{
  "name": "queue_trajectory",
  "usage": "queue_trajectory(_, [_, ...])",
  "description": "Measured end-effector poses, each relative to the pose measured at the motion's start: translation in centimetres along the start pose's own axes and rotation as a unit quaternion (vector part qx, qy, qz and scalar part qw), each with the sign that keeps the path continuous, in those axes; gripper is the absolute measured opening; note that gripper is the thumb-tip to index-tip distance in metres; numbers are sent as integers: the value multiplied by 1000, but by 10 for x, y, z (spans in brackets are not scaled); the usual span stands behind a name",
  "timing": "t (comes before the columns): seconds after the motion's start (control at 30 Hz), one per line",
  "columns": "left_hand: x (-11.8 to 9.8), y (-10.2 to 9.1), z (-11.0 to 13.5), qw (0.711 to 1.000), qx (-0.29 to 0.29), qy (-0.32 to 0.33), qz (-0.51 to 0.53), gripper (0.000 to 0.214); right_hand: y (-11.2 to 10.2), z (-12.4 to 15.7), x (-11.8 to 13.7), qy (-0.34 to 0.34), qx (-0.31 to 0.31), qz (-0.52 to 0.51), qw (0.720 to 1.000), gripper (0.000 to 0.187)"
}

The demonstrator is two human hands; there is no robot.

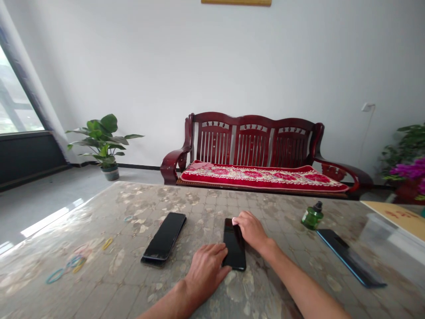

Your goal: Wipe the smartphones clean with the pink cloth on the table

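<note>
Head view shows a black phone (234, 243) lying flat on the table (282, 283). Left hand (206, 268) lies open, fingers pressing the phone's near corner. Right hand (251, 230) pinches a small pale bit (235, 220) at the phone's far end. I think it goes best if the left hand holds the phone down and the right hand moves slowly, straight along it.

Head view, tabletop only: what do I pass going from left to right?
Cluster of coloured rubber bands → yellow band → teal band → left phone → middle phone, touched by the left hand and right hand → green bottle → blue-edged phone.
</note>
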State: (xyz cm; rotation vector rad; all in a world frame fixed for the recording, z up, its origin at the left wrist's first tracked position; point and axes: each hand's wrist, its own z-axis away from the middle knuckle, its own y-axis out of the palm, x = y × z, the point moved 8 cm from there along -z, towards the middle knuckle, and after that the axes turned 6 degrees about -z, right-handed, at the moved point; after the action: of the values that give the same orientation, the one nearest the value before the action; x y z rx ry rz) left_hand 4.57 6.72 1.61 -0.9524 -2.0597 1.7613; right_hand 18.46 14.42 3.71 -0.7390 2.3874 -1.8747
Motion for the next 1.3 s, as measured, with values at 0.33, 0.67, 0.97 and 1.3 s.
queue_trajectory(0.33, [1,2,0,1000,-6,-2,6,30,2,47,30,-96,-1,-56,994,27])
queue_trajectory(0.67, [5,-1,-4,1000,7,-17,-4,30,1,6,4,14,-6,-6,1000,29])
queue_trajectory(0.97, [5,3,-3,1000,2,-12,5,27,5,39,35,-72,14,-49,996,29])
queue_trajectory(1.3, [8,2,0,1000,8,-1,5,29,11,-16,17,-3,2,12,1000,29])
